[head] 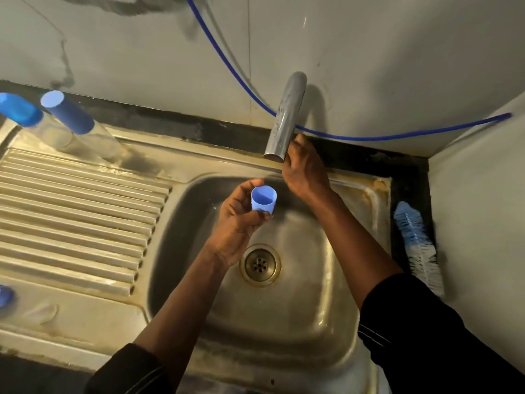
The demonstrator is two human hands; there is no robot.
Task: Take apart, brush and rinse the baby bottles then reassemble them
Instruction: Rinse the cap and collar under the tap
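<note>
as left hand (235, 223) grips cap (263, 201), right (305, 169) touches tap (285, 118).

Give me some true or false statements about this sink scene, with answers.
1. The left hand holds a blue cap over the sink basin. True.
2. Water runs from the faucet. False: no stream shows.
3. The bottle brush lies right of the sink basin. True.
4. The right hand holds the bottle brush. False: it is at the faucet.
5. Two capped bottles lie in the sink basin. False: they stand at the drainboard back edge.
</note>
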